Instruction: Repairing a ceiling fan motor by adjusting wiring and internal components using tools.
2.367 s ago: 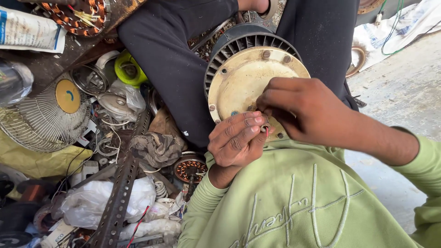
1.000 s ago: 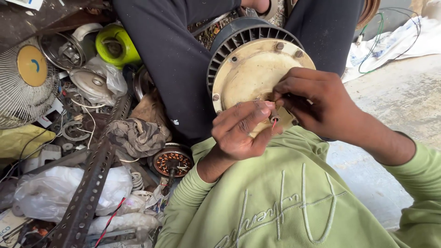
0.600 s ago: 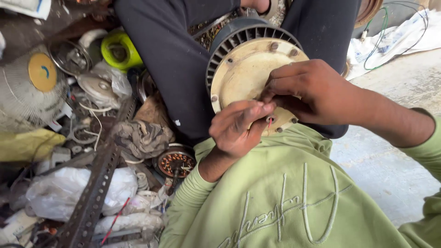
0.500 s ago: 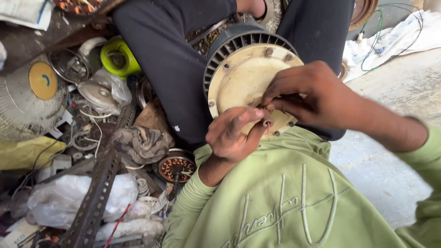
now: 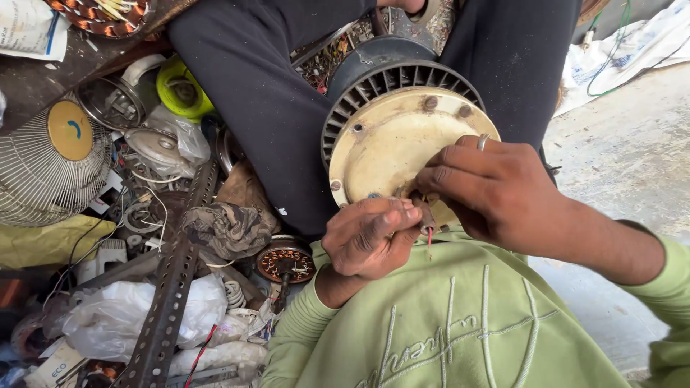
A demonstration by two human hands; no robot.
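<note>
While the clutter on the floor at the left lies much as it did a moment ago, with the wire fan guard, the perforated metal angle bar and the small copper-wound rotor all in the same order, the view has drawn in closer and the two hands have come tighter together at the lower rim of the fan motor. Half a second back the left hand sat a little lower and apart from the right; now its fingertips meet those of the right hand over a small dark part with a thin red wire hanging from it. By my reading this means the work has narrowed to that lead at the edge of the cream end plate. Left grip: pinched closed on the small part, thumb against forefinger. Right grip: fingers curled closed on the same part from above. Resting between dark-trousered legs, the motor turns its flat plate up toward the camera, so its shaft axis runs up toward the viewer, tilted slightly right; the wire's long axis hangs nearly straight down
</note>
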